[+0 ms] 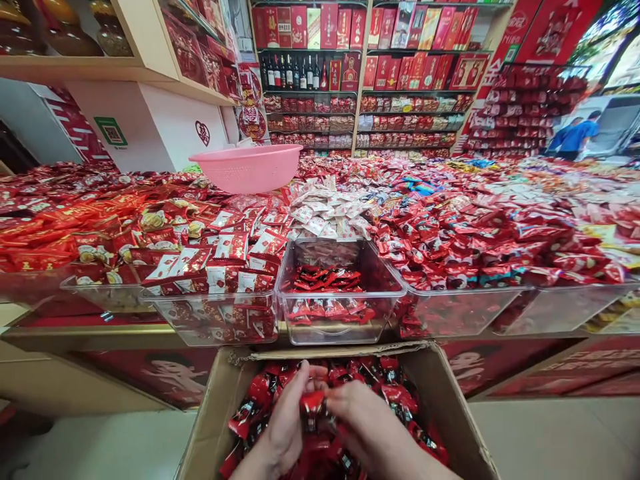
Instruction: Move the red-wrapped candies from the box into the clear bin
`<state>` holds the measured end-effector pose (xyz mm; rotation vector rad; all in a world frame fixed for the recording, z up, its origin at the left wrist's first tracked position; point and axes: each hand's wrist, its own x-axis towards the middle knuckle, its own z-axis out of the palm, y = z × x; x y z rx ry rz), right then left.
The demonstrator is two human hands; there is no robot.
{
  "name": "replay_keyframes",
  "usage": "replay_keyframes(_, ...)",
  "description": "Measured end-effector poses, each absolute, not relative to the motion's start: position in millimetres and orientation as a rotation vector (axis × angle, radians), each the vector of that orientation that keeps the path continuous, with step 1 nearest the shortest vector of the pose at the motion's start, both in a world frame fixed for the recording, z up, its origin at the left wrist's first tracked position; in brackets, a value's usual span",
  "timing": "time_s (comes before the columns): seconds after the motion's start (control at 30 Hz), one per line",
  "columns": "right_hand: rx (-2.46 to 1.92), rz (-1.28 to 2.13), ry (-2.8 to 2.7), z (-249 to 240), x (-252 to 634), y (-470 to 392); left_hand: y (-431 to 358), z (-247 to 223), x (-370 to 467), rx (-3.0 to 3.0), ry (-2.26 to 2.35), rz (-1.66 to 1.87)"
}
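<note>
Shelves (363, 73): red boxes and dark bottles at the back, above rows of small packages.
Counter (125, 339): heaped with mostly red packets (450, 233).
Carton (453, 400): open, below the counter's front edge, full of red-and-black wrapped pieces (400, 397).
Clear bin (345, 335): just beyond the carton, partly filled with red packets.
My left hand (290, 420): over the carton, fingers half spread beside one wrapped piece (313, 402); I cannot tell whether they grip it.
My right hand (367, 420): fingers narrowed on its right edge.
That piece: between my hands.
</note>
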<state>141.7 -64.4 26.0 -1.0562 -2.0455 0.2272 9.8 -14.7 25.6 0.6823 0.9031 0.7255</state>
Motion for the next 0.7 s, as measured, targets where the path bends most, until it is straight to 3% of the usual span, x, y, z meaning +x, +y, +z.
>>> replay_keyframes(0.1,-1.135,0.232,-1.82,29.5,153.4,-66.4,-18.8,38.5,8.9,0.679,0.757,0.677)
replay_keyframes(0.5,-1.259,-0.023,-1.939,16.2,165.3,-72.0,-13.9,38.7,13.8,0.77,0.774,0.763)
replay_keyframes(0.7,-1.044,-0.221,-2.17,92.5,172.2,-65.5,-12.3,20.5,-1.9,0.645,0.695,0.834)
